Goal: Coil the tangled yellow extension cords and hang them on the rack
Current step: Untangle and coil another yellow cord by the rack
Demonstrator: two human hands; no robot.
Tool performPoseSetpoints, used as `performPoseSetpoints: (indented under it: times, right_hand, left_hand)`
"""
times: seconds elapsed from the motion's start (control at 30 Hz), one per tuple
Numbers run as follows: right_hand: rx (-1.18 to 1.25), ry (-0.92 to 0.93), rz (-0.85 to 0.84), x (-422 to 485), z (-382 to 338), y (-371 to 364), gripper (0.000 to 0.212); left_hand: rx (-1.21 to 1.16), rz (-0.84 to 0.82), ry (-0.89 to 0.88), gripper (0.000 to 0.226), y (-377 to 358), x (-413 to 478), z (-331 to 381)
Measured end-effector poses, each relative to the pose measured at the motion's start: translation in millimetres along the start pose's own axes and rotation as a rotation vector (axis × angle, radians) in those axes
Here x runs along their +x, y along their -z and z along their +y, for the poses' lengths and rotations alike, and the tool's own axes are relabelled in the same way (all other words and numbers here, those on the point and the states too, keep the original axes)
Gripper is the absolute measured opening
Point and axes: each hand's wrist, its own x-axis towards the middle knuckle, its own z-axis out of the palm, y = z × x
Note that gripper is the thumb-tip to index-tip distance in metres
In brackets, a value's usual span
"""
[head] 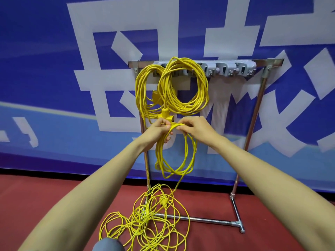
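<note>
yellow cord point(175, 156) loops gripped by both hands' fingers point(183, 124).

Two hung coils point(204, 84) are crowding the left end of the rack point(268, 61) at upper centre. A socket block point(165, 115) is dangling just above my left hand point(157, 131) and right hand point(193, 129). The grey hooks point(244, 69) at upper right are standing free, with open room beneath them between the posts. The new coil point(159, 156) I am gripping is hanging just beside the left post point(147, 165). At bottom centre the tangle point(143, 216) is sprawling over the base bar point(199, 218).
</note>
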Motion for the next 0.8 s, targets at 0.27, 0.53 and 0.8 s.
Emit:
performPoseSetpoints:
  times: [0.27, 0.53, 0.8]
  right_hand:
    - [-0.085, -0.025, -0.045, 0.2, -0.6, -7.4, 0.026]
    - [0.239, -0.152, -0.088, -16.7, 16.5, -10.9, 0.017]
    - [0.416, -0.086, 0.084, -5.5, 5.8, 0.2, 0.008]
  left_hand:
    - [0.057, -0.056, -0.018, 0.006, -4.6, 2.1, 9.2]
    - [0.123, 0.001, -0.046, 0.009, 5.2, 7.9, 21.5]
    - [0.047, -0.117, -0.007, 0.006, 7.6, -0.8, 8.1]
